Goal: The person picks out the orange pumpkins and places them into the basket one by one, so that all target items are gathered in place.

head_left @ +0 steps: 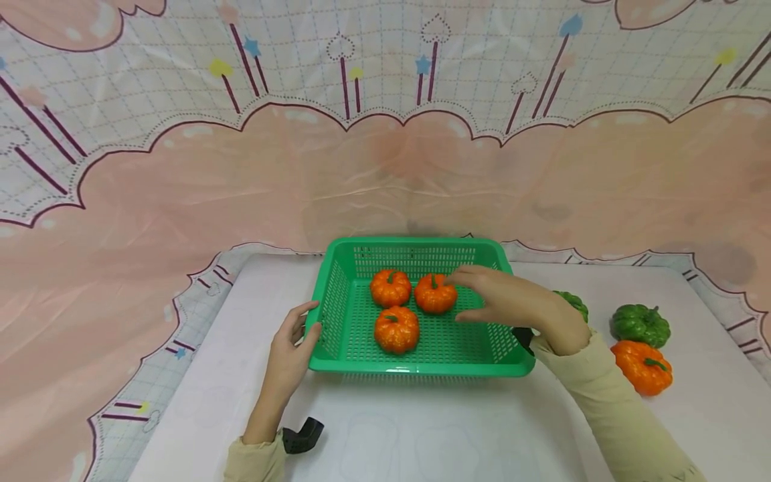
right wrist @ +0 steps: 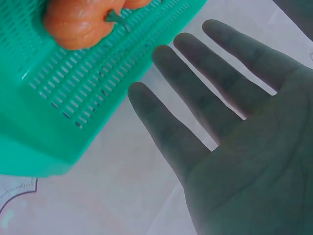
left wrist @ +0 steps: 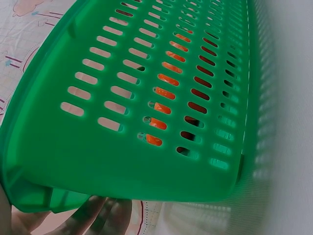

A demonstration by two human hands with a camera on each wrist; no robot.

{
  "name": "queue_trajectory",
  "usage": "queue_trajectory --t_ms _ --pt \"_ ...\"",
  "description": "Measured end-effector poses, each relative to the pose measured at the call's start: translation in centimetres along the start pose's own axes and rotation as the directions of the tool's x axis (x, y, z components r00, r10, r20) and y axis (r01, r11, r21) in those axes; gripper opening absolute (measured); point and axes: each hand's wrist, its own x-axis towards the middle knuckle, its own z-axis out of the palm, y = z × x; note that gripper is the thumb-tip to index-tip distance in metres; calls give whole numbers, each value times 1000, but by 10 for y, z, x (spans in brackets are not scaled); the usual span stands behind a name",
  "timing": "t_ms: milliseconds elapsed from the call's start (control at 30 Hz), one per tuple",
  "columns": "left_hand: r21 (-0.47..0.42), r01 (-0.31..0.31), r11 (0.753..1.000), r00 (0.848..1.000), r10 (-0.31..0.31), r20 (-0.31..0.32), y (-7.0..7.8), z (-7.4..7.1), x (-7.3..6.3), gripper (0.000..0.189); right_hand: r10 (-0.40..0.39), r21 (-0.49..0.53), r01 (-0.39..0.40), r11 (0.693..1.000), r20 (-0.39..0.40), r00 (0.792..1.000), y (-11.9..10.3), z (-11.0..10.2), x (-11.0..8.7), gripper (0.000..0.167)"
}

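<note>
A green plastic basket (head_left: 421, 367) with slotted walls stands on the white table. Inside lie three small orange pumpkins (head_left: 397, 330) with green stems. My left hand (head_left: 288, 355) holds the basket's left rim between thumb and fingers; in the left wrist view its fingers (left wrist: 115, 215) show at the rim beside the slotted wall. Over the basket's right side is my right hand (head_left: 502, 298), its fingertips close to the right-hand pumpkin (head_left: 430, 298) and overlapping it in the head view. The right wrist view shows the right palm (right wrist: 244, 181) bare, fingers straight and spread.
To the right of the basket lie a green pumpkin-like vegetable (head_left: 640, 326) and an orange pumpkin (head_left: 642, 368). Another green one (head_left: 572, 304) is partly hidden behind the right wrist. A patterned cloth (head_left: 385, 174) hangs behind the table (head_left: 421, 428).
</note>
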Motion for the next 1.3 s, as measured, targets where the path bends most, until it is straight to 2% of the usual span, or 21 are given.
queue_trajectory --t_ms 300,900,1167,1300 --pt "-9 7 1000 1000 -7 9 1 0 0 41 7 -8 -7 1000 -49 999 6 -4 -15 60" --pt "-8 7 1000 1000 -7 4 -1 -1 0 41 86 23 -84 996 -106 991 21 -11 -54 59" --pt "-20 9 1000 1000 -9 5 1 0 0 40 63 -34 -71 997 -184 981 28 -6 -71 55" --pt "-7 2 1000 1000 -2 -7 -1 0 0 41 69 -26 -76 997 -198 978 32 -5 -77 54"
